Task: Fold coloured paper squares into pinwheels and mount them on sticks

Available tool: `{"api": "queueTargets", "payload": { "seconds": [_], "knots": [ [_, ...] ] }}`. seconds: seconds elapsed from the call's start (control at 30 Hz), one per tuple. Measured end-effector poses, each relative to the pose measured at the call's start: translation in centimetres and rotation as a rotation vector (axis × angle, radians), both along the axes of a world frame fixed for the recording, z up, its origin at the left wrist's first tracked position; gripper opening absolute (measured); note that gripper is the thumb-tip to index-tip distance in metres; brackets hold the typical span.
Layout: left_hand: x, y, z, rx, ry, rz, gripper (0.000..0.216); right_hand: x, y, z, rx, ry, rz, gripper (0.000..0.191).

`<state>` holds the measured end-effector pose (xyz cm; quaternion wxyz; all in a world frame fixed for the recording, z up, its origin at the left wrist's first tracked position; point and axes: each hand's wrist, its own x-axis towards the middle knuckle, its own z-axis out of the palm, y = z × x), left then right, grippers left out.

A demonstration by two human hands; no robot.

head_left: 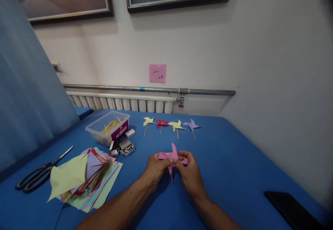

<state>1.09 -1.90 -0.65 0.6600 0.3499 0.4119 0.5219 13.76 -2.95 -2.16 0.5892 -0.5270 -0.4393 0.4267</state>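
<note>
Between my two hands is a pink paper pinwheel (173, 150), its blades folded toward the middle and no stick visible on it. My left hand (156, 167) grips it from the left, thumb pressed near its centre. From the right, my right hand (191, 172) pinches it, thumb at the centre and fingers behind a blade. Both hands hold it just over the blue table. Beyond them lie finished pinwheels on sticks: a yellow one (148, 121), a red one (162, 123), another yellow one (177, 125) and a purple one (192, 125).
Left of my hands lies a stack of coloured paper (104, 185) beside black-handled scissors (43, 171). Behind it stand an open box of metal pushpins (127, 148) and a clear plastic tub (95, 131) of wooden sticks. A dark flat object (291, 207) rests at the right.
</note>
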Motion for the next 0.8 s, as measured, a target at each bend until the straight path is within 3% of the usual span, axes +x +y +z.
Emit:
{"api": "queueTargets", "payload": {
  "seconds": [0.2, 0.5, 0.63, 0.8],
  "knots": [
    [-0.8, 0.7, 0.2, 0.007, 0.034, 0.024, 0.021, 1.2, 0.0, 1.3, -0.049, 0.044, 0.142, 0.041],
    [-1.2, 0.3, 1.0, 0.046, 0.203, -0.13, 0.021, 2.6, 0.1, 3.0, -0.143, 0.101, 0.522, 0.033],
    [-1.1, 0.1, 1.1, 0.063, 0.219, -0.146, 0.026, 2.1, 0.1, 2.9, -0.153, 0.109, 0.535, 0.03],
    [-1.2, 0.0, 1.3, 0.068, 0.214, -0.146, 0.021, 2.1, 0.9, 1.1, -0.144, 0.088, 0.461, 0.029]
  ]
}}
